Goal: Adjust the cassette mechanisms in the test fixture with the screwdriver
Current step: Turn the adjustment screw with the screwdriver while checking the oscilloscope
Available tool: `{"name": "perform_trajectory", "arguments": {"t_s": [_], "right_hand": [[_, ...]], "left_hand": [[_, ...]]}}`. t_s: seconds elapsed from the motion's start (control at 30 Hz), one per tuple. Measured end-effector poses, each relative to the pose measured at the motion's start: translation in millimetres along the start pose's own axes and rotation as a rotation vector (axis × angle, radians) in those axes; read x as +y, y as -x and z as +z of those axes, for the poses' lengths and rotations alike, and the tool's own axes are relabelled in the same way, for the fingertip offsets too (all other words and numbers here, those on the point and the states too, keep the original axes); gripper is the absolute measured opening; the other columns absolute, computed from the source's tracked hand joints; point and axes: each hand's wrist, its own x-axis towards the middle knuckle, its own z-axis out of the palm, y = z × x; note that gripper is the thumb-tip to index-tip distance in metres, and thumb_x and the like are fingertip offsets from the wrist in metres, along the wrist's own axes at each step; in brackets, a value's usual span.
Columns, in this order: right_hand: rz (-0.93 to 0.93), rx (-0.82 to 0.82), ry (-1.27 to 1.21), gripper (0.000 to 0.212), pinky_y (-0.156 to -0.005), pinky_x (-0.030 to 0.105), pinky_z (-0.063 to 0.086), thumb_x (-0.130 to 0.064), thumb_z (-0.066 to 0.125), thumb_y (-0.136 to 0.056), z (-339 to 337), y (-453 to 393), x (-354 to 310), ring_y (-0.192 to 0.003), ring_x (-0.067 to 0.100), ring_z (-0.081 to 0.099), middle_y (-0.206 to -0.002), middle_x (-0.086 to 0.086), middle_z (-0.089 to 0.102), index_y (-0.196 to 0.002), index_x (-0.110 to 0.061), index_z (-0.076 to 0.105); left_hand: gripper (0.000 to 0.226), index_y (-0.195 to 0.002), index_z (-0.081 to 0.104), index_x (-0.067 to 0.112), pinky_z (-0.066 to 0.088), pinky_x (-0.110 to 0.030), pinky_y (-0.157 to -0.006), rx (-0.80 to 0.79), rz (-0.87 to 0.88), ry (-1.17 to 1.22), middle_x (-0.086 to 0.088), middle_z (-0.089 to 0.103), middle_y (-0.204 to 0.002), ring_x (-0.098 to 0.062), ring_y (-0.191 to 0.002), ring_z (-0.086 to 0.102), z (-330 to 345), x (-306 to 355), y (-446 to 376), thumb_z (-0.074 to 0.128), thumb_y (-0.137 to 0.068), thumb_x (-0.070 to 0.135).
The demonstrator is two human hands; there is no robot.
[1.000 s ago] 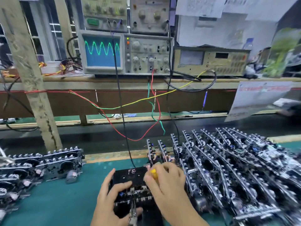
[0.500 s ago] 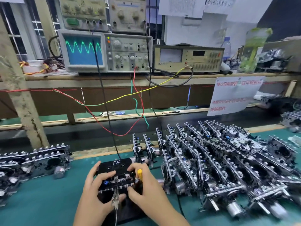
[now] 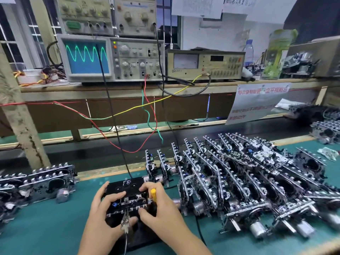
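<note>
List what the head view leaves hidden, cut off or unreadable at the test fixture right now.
- Screwdriver: only its yellow handle shows; the right hand covers shaft and tip.
- Adjustment point on the cassette mechanism: too small to pick out among the parts.
- Test fixture: its near end lies under both hands.
- Left hand: grip underneath unseen.
- Paper sign: print blurred.

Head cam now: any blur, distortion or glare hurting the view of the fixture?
Head view: wide-angle bowing bends the shelf edge and post; motion blur smears the edges, worst on the paper sign and right-hand mechanisms; the test fixture and both hands, left hand, right hand, read fairly sharp; the oscilloscope trace is bright but legible; no strong glare.
</note>
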Motion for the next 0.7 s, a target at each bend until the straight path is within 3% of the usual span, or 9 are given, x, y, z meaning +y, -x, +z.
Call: {"name": "perform_trajectory", "arguments": {"t_s": [0.1, 0.17, 0.33, 0.47, 0.53, 0.63, 0.7], "right_hand": [[0.013, 0.009, -0.025, 0.042, -0.084, 0.038, 0.056, -0.04, 0.062, -0.087, 2, 0, 0, -0.096, 0.006, 0.063, -0.105, -0.02, 0.055, -0.12, -0.053, 0.041], [0.011, 0.016, -0.023, 0.043, -0.086, 0.042, 0.056, -0.04, 0.062, -0.086, 3, 1, 1, -0.099, 0.01, 0.063, -0.104, -0.021, 0.054, -0.12, -0.054, 0.041], [-0.014, 0.049, 0.008, 0.041, -0.069, 0.019, 0.045, -0.039, 0.063, -0.086, 5, 1, 0, -0.085, -0.007, 0.056, -0.094, -0.041, 0.046, -0.116, -0.055, 0.039], [-0.009, 0.057, 0.011, 0.04, -0.07, 0.02, 0.045, -0.04, 0.063, -0.087, 5, 0, -1, -0.084, -0.004, 0.056, -0.093, -0.038, 0.046, -0.116, -0.055, 0.039], [-0.009, 0.064, 0.035, 0.038, -0.068, 0.02, 0.042, -0.041, 0.062, -0.089, 5, 0, -3, -0.082, -0.005, 0.053, -0.093, -0.039, 0.045, -0.115, -0.055, 0.038], [-0.019, 0.069, 0.067, 0.038, -0.068, 0.014, 0.038, -0.037, 0.063, -0.091, 4, -1, -6, -0.082, -0.009, 0.049, -0.094, -0.039, 0.044, -0.115, -0.051, 0.037], [-0.012, 0.053, 0.076, 0.039, -0.07, 0.015, 0.039, -0.034, 0.064, -0.093, 2, -1, -9, -0.086, -0.007, 0.049, -0.095, -0.032, 0.047, -0.115, -0.049, 0.036]], "left_hand": [[0.075, -0.11, 0.061, 0.059, 0.038, -0.034, -0.098, -0.018, -0.023, 0.001, 0.035, 0.026, -0.152, 0.027, -0.126, 0.031, 0, 3, 0, 0.098, -0.052, 0.029], [0.074, -0.108, 0.06, 0.061, 0.037, -0.035, -0.1, -0.032, -0.041, 0.0, 0.034, 0.027, -0.152, 0.03, -0.124, 0.029, 0, 5, 0, 0.098, -0.052, 0.03], [0.074, -0.106, 0.06, 0.062, 0.036, -0.035, -0.101, -0.032, -0.054, 0.011, 0.032, 0.028, -0.152, 0.027, -0.126, 0.029, -1, 9, 1, 0.098, -0.053, 0.027], [0.077, -0.107, 0.059, 0.063, 0.034, -0.034, -0.101, -0.041, -0.074, 0.006, 0.032, 0.025, -0.153, 0.014, -0.127, 0.037, -3, 12, 0, 0.099, -0.053, 0.025], [0.078, -0.111, 0.057, 0.064, 0.034, -0.035, -0.103, -0.123, -0.069, 0.005, 0.035, 0.02, -0.153, 0.01, -0.132, 0.036, -13, 12, -1, 0.099, -0.054, 0.032], [0.065, -0.12, 0.053, 0.064, 0.031, -0.035, -0.108, -0.304, -0.012, -0.034, 0.039, 0.013, -0.154, 0.009, -0.144, 0.022, -37, 12, -8, 0.07, -0.059, 0.051], [0.054, -0.116, 0.055, 0.064, 0.026, -0.034, -0.11, -0.317, 0.019, -0.079, 0.038, 0.017, -0.153, 0.008, -0.145, 0.018, -48, 15, -17, 0.055, -0.063, 0.054]]}}
